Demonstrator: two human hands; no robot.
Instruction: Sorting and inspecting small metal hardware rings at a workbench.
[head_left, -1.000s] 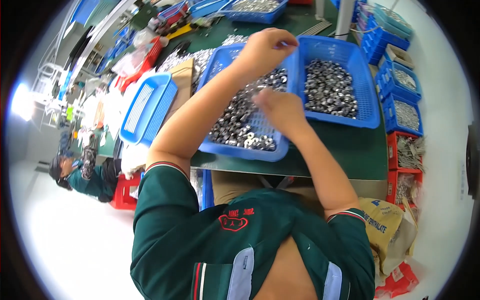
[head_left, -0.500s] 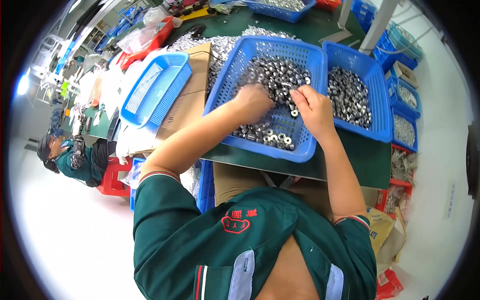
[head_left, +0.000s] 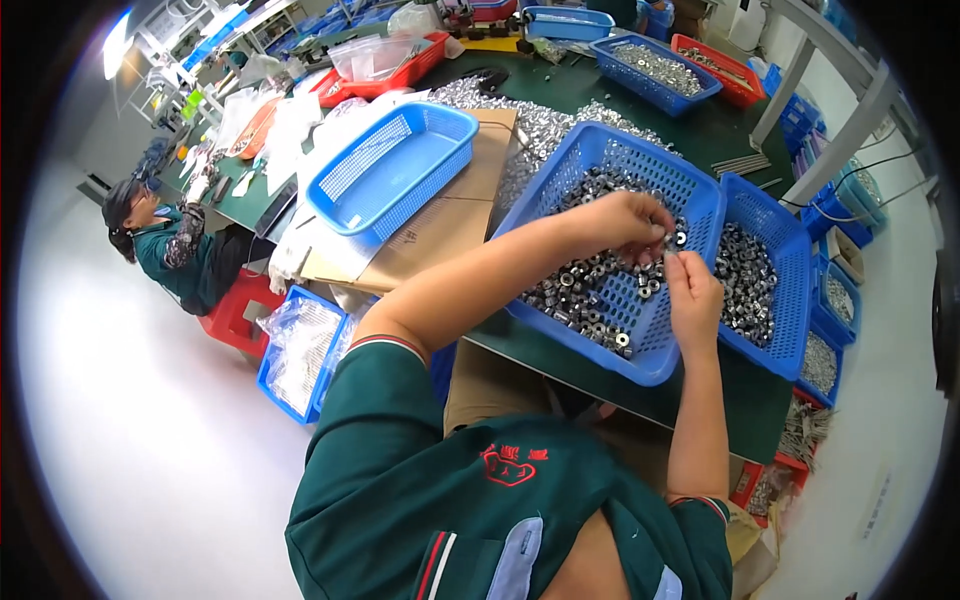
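A blue perforated basket (head_left: 640,368) in front of me holds many small shiny metal ring-shaped parts (head_left: 575,300), some with a dark outside and a pale face. Over its right part my left hand (head_left: 630,222) hangs with curled fingers, close to one ring part (head_left: 681,238). Whatever those fingers hold is hidden. Just below and to the right, my right hand (head_left: 694,295) has thumb and fingers pinched together, its tips near the left fingertips. What lies in that pinch is too small to make out.
A second blue basket (head_left: 797,318) of similar parts adjoins on the right. To the left, an empty blue basket (head_left: 392,172) lies on cardboard (head_left: 462,218). Loose silver parts (head_left: 525,135) cover the table behind. A metal post (head_left: 850,130) rises at right; another person (head_left: 160,235) sits far left.
My left hand has gone from among the parts to beside my right hand. Both hands now meet over the basket's right side. The view has shifted, showing more of the table's far end.
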